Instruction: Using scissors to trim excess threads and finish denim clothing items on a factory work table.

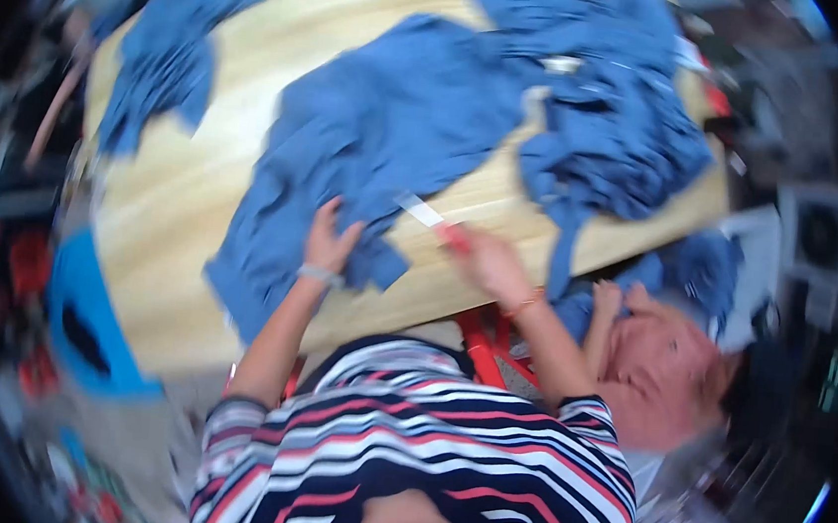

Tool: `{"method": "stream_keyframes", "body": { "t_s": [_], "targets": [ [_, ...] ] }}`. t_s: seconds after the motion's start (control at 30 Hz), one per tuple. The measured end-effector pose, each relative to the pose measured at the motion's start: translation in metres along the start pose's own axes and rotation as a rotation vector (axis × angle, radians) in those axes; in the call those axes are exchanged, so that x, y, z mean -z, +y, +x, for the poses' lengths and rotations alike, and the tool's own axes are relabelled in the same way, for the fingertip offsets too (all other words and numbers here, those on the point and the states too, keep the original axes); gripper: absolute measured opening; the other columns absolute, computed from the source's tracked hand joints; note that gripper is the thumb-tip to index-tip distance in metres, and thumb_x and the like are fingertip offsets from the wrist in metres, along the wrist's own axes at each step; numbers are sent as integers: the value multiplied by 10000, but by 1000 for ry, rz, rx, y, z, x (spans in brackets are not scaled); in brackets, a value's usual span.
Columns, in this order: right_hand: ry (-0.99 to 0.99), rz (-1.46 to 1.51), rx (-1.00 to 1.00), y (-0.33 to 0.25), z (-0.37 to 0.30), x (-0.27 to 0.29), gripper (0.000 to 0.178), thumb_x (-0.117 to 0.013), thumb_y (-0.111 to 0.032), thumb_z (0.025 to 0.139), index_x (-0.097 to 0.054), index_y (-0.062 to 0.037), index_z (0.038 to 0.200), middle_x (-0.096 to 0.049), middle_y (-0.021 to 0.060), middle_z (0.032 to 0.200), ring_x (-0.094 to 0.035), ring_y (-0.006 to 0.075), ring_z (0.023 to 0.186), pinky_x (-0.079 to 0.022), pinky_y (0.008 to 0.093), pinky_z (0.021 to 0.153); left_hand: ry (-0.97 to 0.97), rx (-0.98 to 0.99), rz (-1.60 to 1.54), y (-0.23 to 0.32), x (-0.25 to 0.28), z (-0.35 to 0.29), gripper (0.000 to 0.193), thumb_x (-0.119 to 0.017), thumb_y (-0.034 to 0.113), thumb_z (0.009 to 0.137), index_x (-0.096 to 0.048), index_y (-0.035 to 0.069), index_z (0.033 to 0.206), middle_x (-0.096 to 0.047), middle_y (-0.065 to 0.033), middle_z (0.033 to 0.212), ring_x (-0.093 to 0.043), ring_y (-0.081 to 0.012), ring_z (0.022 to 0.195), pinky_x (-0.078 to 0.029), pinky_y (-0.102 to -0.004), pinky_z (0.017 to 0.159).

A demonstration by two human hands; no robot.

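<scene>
One red-handled tool (430, 217) with a pale, flat blade is in your right hand (491, 265), fingers curled around the red end. The blade sticks out ahead of those fingers, up and to the left, with its tip right at the edge of the blue garment (382, 109). Too blurry to say exactly what kind of tool it is, tbh.

Your left hand (333, 241) is unclenched, thumb and fingers spread over the near part of that same garment. Can't tell if the fingertips are pressing on it or just above it. Most of the garment spreads out beyond both sets of fingers, kinda rumpled.

Just behind your fingers, you've got a pale band (321, 275) on the left wrist and a thin red one (523, 303) on the right. Past your right fingers, up and to the right, there's a bunched heap of blue cloth (619, 145). Well off beyond your left fingers lies another blue piece (167, 60). All of that sits on a light wood table (148, 228). Further right of your right hand, outside the table edge, is a co-worker in a salmon top (663, 373).
</scene>
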State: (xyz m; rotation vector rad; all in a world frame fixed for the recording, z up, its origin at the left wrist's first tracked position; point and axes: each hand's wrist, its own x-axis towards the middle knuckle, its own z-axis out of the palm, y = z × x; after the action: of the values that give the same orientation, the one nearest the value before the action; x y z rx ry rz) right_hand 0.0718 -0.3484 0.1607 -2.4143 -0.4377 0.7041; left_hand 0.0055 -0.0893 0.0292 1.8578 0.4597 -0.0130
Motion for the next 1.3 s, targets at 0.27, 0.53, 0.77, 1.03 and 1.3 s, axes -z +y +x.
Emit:
{"method": "stream_keyframes", "body": {
  "t_s": [0.27, 0.53, 0.77, 1.03, 1.3],
  "targets": [
    [0, -198, 95, -14, -8, -63, 258, -585, -292, 746, -674, -54, 706, -644, 173, 664, -642, 354, 651, -501, 456, 591, -69, 154, -109, -107, 19, 76, 341, -762, 138, 762, -618, -32, 1020, -618, -76, 983, -533, -166, 881, -446, -301, 836],
    [124, -137, -8, -31, -59, -86, 247, -664, -289, 723, -671, -42, 718, -654, 167, 690, -649, 358, 688, -509, 450, 613, -38, -223, 147, -72, 10, 65, 423, -711, 218, 834, -581, -87, 1096, -639, -109, 923, -546, -198, 783, -478, -299, 734],
    [289, -86, -41, -45, -64, -85, 318, -697, -328, 722, -684, -11, 736, -659, 181, 694, -655, 357, 712, -516, 436, 632, -246, -654, 317, -102, 10, 113, 351, -645, 208, 852, -603, -81, 1047, -631, -151, 978, -561, -266, 831, -488, -353, 757],
    [181, -25, -48, -47, -60, -104, 364, -688, -337, 715, -688, 3, 845, -678, 207, 840, -657, 351, 844, -517, 423, 760, -300, -1130, 510, -145, 48, 153, 295, -557, 194, 877, -631, -72, 982, -619, -206, 1052, -581, -358, 894, -503, -426, 788],
    [356, -22, -22, -43, -57, -103, 297, -680, -298, 705, -669, -13, 788, -670, 189, 791, -652, 357, 820, -510, 424, 734, -241, -1514, 624, -161, 25, 154, 304, -479, 182, 899, -656, -64, 924, -610, -255, 1116, -599, -438, 950, -515, -490, 816]
  ]
}}
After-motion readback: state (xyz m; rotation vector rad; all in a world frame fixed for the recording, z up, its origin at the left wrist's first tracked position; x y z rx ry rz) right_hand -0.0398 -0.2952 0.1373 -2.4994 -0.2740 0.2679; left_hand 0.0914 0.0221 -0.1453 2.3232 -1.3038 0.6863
